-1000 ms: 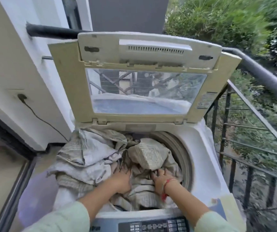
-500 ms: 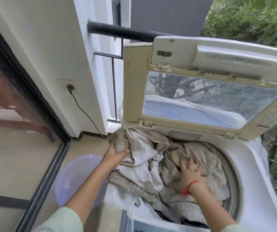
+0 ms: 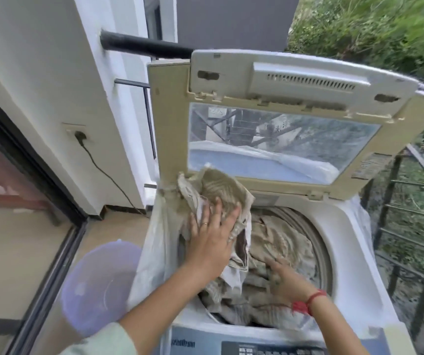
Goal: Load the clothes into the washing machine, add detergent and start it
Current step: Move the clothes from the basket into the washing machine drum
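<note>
Observation: the washing machine [image 3: 354, 252] stands with its lid [image 3: 295, 80] raised behind the drum. Most of the clothes [image 3: 282, 242] lie inside the drum, striped beige fabric filling it to near the rim.

One bundle [image 3: 218, 190] is not yet in. It rides up above the drum's left rear rim, its top touching the lower left corner of the lid.

My left hand [image 3: 210, 242] lies flat against this bundle, fingers spread, palm pressing it toward the drum. My right hand [image 3: 285, 278] is at the front of the drum, fingers spread on the load. It is blurred, so I cannot tell how firmly it presses.

A plastic cover [image 3: 154, 242] hangs down the outside, left of the drum. A lilac basin [image 3: 98, 285] sits on the floor further left.

Assessment: loading is nearly complete. Detergent and start remain, and no detergent is in view.

Risks noted:
- I am only pushing the bundle, not gripping it. If my palm slips, it may slide over the left rim and drop toward the basin.
- Fabric left at the lid's corner would be trapped at the hinge on closing.
- The load sits high. Pressing one side may lift the other over the rim.
</note>
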